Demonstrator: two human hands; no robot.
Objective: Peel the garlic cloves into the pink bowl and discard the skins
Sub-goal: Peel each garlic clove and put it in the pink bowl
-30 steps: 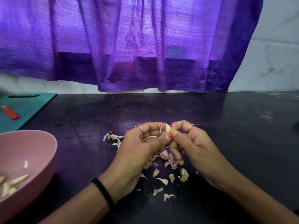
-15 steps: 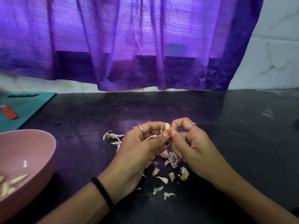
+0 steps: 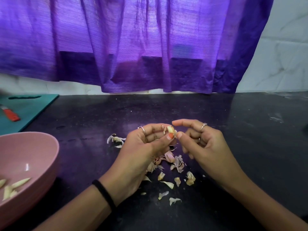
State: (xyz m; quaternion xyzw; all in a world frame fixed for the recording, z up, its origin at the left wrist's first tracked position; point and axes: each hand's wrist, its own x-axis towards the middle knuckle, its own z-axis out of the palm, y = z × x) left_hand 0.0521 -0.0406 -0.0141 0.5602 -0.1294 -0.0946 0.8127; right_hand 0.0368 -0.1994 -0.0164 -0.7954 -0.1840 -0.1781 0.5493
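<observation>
- Two bare hands were raised over a black countertop (image 3: pixel 216 117), meeting just above a scatter of garlic skins (image 3: pixel 173 161).
- Left hand (image 3: pixel 143 150): thumb and fingers curled around a garlic clove (image 3: pixel 171 130), pinching it at the fingertips. Thumbnail painted orange. A ring sat on one finger, a black band (image 3: pixel 104 192) on the wrist.
- The clove looked partly peeled; a strip of skin curled off its left side.
- Right hand (image 3: pixel 205 147): thumb tip touched the clove's right side, index finger stretched above it, apart from it. Remaining fingers loosely curled, holding nothing that could be seen. Whether the thumb caught a bit of skin could not be told. Two rings showed on this hand.
- Skins lay on the counter below and between the hands, most of them pale or pinkish. A separate clump (image 3: pixel 115 139) lay just left of the left hand.
- Pink bowl (image 3: pixel 41 147) stood at the lower left, well apart from the hands, partly cut off by the frame edge. Several peeled cloves (image 3: pixel 15 186) lay inside it near the bottom.
- Teal cutting board (image 3: pixel 33 107) lay at the far left, behind the bowl, with an orange-handled tool (image 3: pixel 10 114) resting on it; its blade was out of frame.
- Purple curtain (image 3: pixel 133 44) hung behind the counter, its hem just above the back edge. White tiled wall (image 3: pixel 283 55) at right.
</observation>
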